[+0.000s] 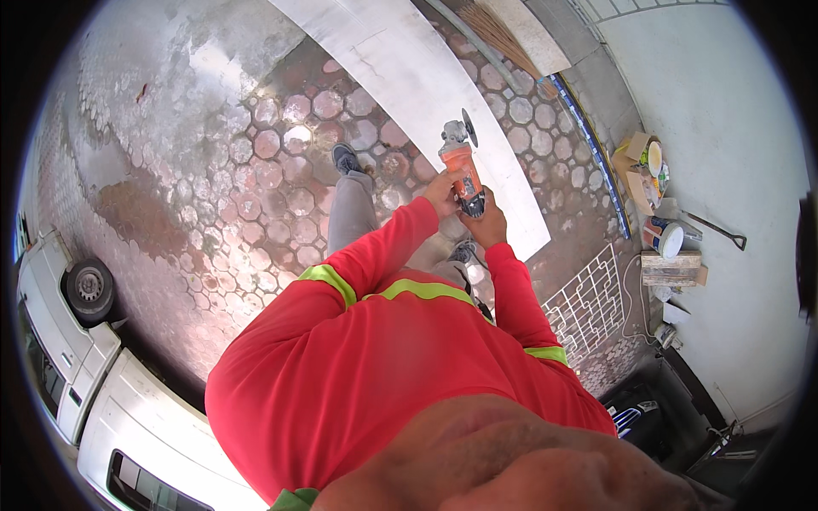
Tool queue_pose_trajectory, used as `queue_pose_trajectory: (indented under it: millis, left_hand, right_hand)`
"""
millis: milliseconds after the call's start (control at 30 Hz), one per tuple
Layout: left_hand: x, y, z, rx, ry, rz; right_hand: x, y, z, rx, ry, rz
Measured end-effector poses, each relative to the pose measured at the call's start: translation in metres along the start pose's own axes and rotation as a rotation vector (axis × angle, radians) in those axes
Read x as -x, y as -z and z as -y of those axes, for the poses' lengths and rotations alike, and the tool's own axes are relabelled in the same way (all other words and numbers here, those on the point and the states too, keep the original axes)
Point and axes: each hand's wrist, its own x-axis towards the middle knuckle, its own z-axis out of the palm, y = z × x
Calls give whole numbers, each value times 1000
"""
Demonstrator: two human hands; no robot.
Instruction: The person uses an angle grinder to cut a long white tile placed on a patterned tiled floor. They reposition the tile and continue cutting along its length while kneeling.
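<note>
The orange-and-black angle grinder (462,166) with grey metal gear head (453,134) is held in front of the torso, over a long white flat panel (515,204); contact cannot be determined. Its long axis runs away from the wearer, head forward and slightly left, with the thin dark round disc (470,128) on the head's right side. The left hand (440,194) grips the orange body; the right hand (487,223) grasps the black rear end. Body markings are illegible. A white plastic bucket (671,241) carries a coloured label, unreadable.
</note>
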Motion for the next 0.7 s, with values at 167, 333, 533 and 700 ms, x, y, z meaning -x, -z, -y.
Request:
queue_pose_trajectory:
  millis: [167,333,533,700]
  left_hand:
    - [-57,38,-259,98,-15,120]
    - [-70,81,-340,-412,54,140]
    - [-13,146,-309,-1409,238,564]
    - [-5,139,-258,-1483,216,771]
  right_hand:
    - [-159,-89,200,93,5,-8]
    - [-237,-103,261,174,99,-66]
    - [-319,-69,233,355,117,-116]
    - [-343,-47,197,314,203,-107]
